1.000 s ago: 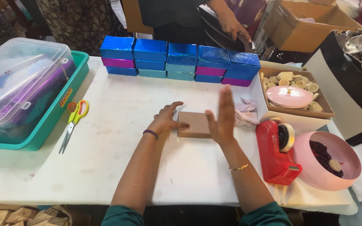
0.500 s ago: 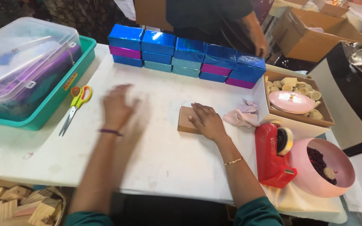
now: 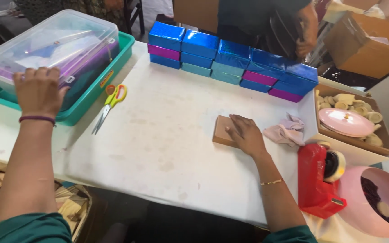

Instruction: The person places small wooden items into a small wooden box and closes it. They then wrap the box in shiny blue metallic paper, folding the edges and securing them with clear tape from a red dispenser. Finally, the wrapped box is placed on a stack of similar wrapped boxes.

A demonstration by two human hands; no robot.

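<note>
My right hand [image 3: 246, 133] lies flat on a small brown cardboard box [image 3: 221, 130] in the middle of the white table [image 3: 158, 148]. My left hand [image 3: 38, 90] reaches far left and rests with curled fingers on the near edge of a clear plastic lidded bin [image 3: 55, 47]. That bin sits inside a teal tray [image 3: 93, 92]. Yellow-and-orange scissors [image 3: 109, 105] lie just right of the tray.
Shiny blue, purple and teal wrapped boxes [image 3: 230, 58] are stacked along the far edge. A crumpled pale cloth [image 3: 287, 130], a red tape dispenser [image 3: 318, 180], a pink bowl [image 3: 379, 202] and a cardboard tray with a pink lid [image 3: 347, 121] stand right. Another person [image 3: 266, 22] stands opposite.
My left hand has swung from beside the brown box across the table to the clear bin. My right hand has settled flat on the box. The view has shifted left.
</note>
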